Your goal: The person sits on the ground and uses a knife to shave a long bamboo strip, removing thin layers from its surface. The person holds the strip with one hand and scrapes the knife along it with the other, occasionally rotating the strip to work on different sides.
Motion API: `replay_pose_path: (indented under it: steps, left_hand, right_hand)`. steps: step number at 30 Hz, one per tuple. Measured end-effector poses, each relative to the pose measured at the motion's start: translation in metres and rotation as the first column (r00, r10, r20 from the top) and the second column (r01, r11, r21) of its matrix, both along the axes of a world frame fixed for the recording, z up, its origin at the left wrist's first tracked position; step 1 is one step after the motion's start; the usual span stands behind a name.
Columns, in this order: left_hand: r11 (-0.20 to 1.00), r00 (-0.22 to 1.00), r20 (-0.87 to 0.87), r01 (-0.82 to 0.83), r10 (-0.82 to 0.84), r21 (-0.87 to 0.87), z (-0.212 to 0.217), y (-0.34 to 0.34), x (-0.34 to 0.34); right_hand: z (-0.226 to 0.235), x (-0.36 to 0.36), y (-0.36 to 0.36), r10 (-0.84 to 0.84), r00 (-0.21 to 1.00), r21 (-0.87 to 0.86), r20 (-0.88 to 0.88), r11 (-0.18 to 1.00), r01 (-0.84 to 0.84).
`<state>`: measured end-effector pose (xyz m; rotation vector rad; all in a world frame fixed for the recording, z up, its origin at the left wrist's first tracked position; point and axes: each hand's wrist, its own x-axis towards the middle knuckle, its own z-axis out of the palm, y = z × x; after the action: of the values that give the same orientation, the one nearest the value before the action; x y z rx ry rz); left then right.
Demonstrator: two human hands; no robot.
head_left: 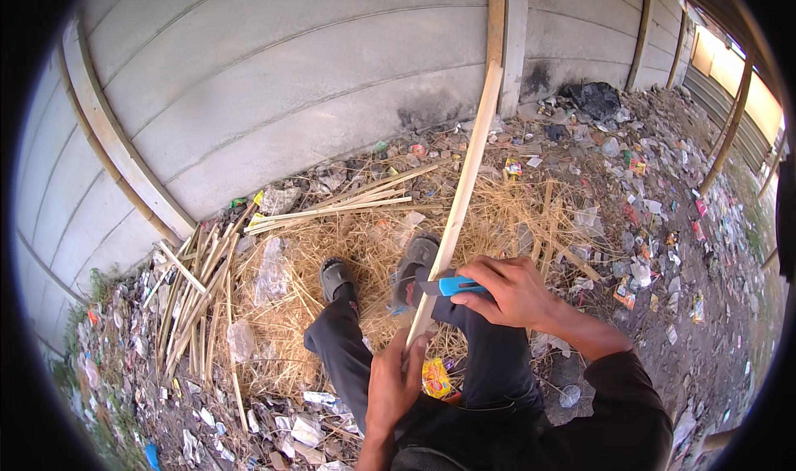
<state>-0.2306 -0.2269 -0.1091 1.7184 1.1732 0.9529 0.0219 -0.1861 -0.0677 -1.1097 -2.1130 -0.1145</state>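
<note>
A long pale strip of split bamboo or wood (466,177) slants from my lap up toward the wall, its far end beside a post. My left hand (393,386) grips its near end, thumb along the strip. In my right hand (514,293) is a blue-handled utility knife (461,285); the fingers are wrapped round it. The dark blade (430,288) lies across the strip, a little beyond my left hand. Whether its edge bites into the strip, I cannot tell. Beneath the strip are my legs and grey shoes (338,278).
Light shavings (278,305) cover the ground around my feet. A pile of cut strips (195,293) lies at left, with more strips (356,201) near the concrete wall (315,65). Litter (638,272) spreads to the right, where a black plastic bag (595,99) lies. Posts (730,131) stand farther right.
</note>
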Motion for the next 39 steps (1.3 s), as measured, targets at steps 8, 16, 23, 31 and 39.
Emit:
replay_pose_path:
  steps: [8,16,23,31,39]
  left_hand:
    - [0.999,0.999,0.008,-0.036,0.036,0.018,0.011,0.004,0.001]
    - [0.998,0.998,-0.041,-0.055,0.055,0.000,0.015,0.026,0.022]
    - [0.992,0.990,-0.063,-0.125,0.125,0.004,-0.011,0.041,0.024]
    - [0.992,0.988,-0.104,-0.120,0.116,-0.033,-0.025,0.029,0.019]
    - [0.930,0.992,0.112,-0.020,0.065,-0.367,-0.057,0.014,-0.014]
  right_hand:
    - [0.024,-0.002,0.023,0.039,0.992,0.101,0.123,0.994,-0.051]
    - [0.016,0.013,0.055,0.021,0.995,0.160,0.096,0.986,-0.036]
    - [-0.015,0.009,0.082,0.000,0.999,0.169,0.046,0.986,-0.007]
    - [-0.014,0.027,0.121,-0.233,0.968,0.057,-0.091,0.969,0.239]
    - [0.000,0.083,0.132,-0.333,0.880,-0.158,-0.338,0.942,0.296]
